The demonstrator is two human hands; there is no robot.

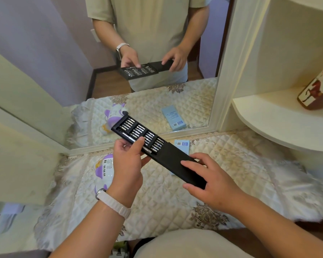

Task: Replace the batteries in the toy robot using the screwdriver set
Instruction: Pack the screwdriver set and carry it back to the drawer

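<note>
Two hands are seen holding the screwdriver set in the air above the quilted cloth of the table. Nearest, the right hand is closed around the black outer sleeve, thumb along the near edge and fingers laid over the top. The left hand, with a pale watch strap at the wrist, is curled under the slid-out tray, and its thumb and forefinger are pinched at the slim metal driver handle lying along the tray's near side. The case is judged to be stiff and fairly light, with a smooth surface that could slip, so it is best gripped by its long edges; the small bits in their rows look loose enough to spill if the tray is tipped, so it should be kept level. The driver handle is thin and smooth and is best lifted by its middle. Further off, to the left, the toy robot, white and purple plastic, is lying on the cloth, partly hidden by the left hand; it appears hard, rounded and light, and would be steadied by its body. A blue box lies beyond the case, and the whole scene is repeated in the mirror behind.
</note>
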